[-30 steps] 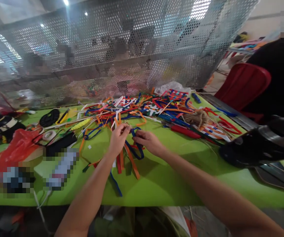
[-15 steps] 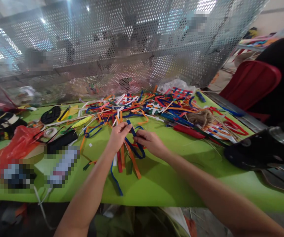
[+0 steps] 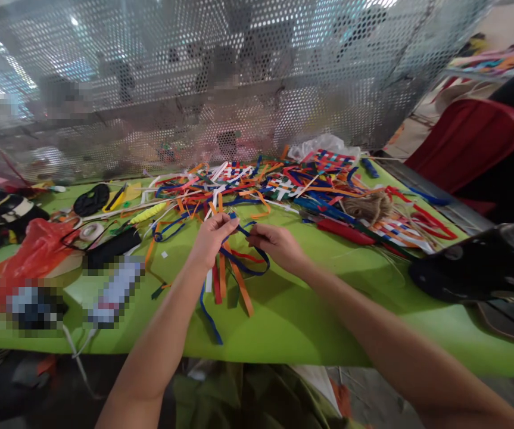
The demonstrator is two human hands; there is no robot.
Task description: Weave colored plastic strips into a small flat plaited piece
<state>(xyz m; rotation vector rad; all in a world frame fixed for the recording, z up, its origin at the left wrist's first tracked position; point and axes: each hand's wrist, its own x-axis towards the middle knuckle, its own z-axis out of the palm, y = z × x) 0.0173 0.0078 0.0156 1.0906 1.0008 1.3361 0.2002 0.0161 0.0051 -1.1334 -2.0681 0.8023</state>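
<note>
A narrow blue strip [image 3: 257, 271] curves in a loop between my two hands above the green table. My left hand [image 3: 215, 235] pinches the strip near a bundle of woven strips, its thumb pressed against the fingers. From under that hand hang an orange strip [image 3: 242, 289], a red strip [image 3: 217, 286] and a white strip [image 3: 209, 280], and a longer blue tail reaches toward the front edge. My right hand [image 3: 272, 243] grips the blue strip on the other side of the loop, fingers curled. The crossing point of the strips is partly hidden behind my left fingers.
Loose coloured strips [image 3: 189, 193] and woven pieces cover the back of the table [image 3: 292, 333]. At right lie a twine bundle [image 3: 367, 207], a red-handled tool [image 3: 345, 232] and a black bottle [image 3: 462, 274]. A red plastic bag [image 3: 37, 244] and a black case [image 3: 112, 247] are left.
The blue loop has opened wider and hangs further to the right. My right hand has shifted slightly right and up, while my left hand still pinches the strip.
</note>
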